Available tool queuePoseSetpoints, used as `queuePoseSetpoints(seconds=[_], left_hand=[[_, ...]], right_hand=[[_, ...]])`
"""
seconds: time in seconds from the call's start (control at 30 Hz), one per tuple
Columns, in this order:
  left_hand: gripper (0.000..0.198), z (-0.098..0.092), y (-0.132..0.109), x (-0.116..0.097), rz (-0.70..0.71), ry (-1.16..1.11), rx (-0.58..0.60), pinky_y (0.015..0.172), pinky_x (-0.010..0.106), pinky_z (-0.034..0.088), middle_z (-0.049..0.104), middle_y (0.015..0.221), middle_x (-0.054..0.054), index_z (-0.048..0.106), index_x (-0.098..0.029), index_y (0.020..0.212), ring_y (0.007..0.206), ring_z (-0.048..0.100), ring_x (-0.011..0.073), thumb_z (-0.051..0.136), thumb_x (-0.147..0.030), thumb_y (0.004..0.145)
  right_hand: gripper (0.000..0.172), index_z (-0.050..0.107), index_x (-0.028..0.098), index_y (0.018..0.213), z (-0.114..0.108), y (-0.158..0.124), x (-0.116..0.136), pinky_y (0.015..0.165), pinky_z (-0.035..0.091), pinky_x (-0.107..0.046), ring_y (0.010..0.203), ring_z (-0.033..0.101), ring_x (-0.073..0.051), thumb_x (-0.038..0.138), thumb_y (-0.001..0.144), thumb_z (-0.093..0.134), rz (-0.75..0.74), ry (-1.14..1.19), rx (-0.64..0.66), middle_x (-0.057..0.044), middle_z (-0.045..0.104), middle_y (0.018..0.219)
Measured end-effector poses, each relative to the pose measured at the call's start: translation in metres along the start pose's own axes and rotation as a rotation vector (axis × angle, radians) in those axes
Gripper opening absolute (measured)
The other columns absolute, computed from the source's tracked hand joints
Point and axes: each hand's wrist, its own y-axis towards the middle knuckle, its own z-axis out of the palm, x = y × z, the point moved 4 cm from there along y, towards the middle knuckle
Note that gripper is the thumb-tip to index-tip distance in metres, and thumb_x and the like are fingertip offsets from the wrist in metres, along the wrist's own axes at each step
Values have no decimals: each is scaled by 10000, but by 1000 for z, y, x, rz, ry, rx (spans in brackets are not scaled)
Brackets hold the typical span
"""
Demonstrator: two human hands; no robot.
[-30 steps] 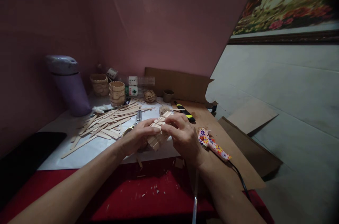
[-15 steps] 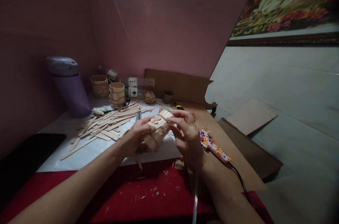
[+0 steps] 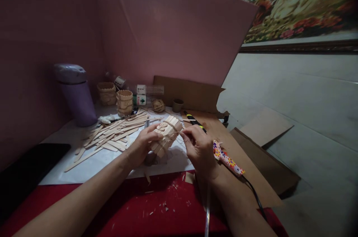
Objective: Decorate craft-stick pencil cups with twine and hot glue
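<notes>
A small cup made of craft sticks (image 3: pixel 165 139) is held tilted above the white paper, with twine running around it. My left hand (image 3: pixel 143 145) is closed around its left side, thumb lying on the sticks. Just right of the cup, my right hand (image 3: pixel 197 143) pinches a thin pale strand that reaches to the cup's side. Whether the strand is twine or glue, I cannot tell. To the right of that hand lies a flower-patterned glue gun (image 3: pixel 229 160) on brown cardboard, its black cord trailing toward me.
Loose craft sticks (image 3: pixel 112 132) spread over the white paper (image 3: pixel 92 171) at left. Behind them stand two stick cups (image 3: pixel 124 103), a purple tumbler (image 3: pixel 77 99), a twine ball (image 3: pixel 159 105) and a small pot (image 3: pixel 178 105). A yellow-black cutter (image 3: pixel 197 121) lies on the cardboard (image 3: pixel 246 177).
The fingers of my right hand have drawn back from the cup's rim into a pinch, with a strand stretched between. My left hand still holds the cup; the view has shifted slightly.
</notes>
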Motion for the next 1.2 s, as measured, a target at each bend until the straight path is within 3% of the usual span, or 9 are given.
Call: queuePoseSetpoints(seconds=[0.17,0.3,0.4,0.5,0.6,0.77,0.97,1.2], left_hand=[[594,-4,3,5,66,66,-78,712,281,486,711,1031,85,629,-147,1201,831,629,196,740,-288,635],[794,-11,4,8,147,180,-169,811,328,495,682,1196,116,570,-160,1333,1037,629,278,804,-344,597],[903,-15,4,9,169,264,-217,827,355,501,676,1201,136,536,-149,1379,1070,628,315,830,-394,560],[921,-13,3,7,181,315,-216,826,359,508,676,1193,137,523,-143,1391,1052,636,314,820,-418,564],[893,-10,2,3,192,365,-218,839,362,511,677,1187,137,530,-135,1380,1042,640,307,798,-420,577],[884,-7,0,-1,201,448,-218,872,381,510,678,1198,144,529,-128,1378,1059,637,319,779,-390,571],[902,-8,0,-1,204,470,-200,917,394,499,669,1225,153,496,-122,1409,1110,625,332,787,-407,604],[852,-6,-1,-3,231,495,-200,916,360,502,682,1224,125,542,-160,1370,1131,625,330,815,-386,595]], right_hand=[[157,605,194,750,4,0,7,629,404,-279,691,542,-152,214,902,577,140,110,8,-25,600,752],[198,597,191,675,16,-4,2,553,374,-252,574,481,-115,290,845,621,450,399,77,16,551,622],[231,590,187,648,25,-7,-3,482,333,-229,506,429,-88,359,768,688,639,642,107,40,518,566],[247,592,183,658,31,-10,-5,392,263,-201,417,362,-57,384,696,731,823,859,125,59,512,518],[263,609,170,676,32,-11,-5,346,276,-177,403,433,-58,372,634,772,949,1006,127,26,605,552],[312,633,149,689,33,-9,-5,334,372,-168,462,586,-100,376,591,822,969,1090,132,-36,696,629],[316,632,140,700,33,-9,-7,325,387,-156,463,614,-102,372,613,829,956,1114,91,-32,707,629],[290,602,153,688,36,-11,-2,329,397,-147,474,632,-96,351,630,805,998,1231,144,-27,722,656]])
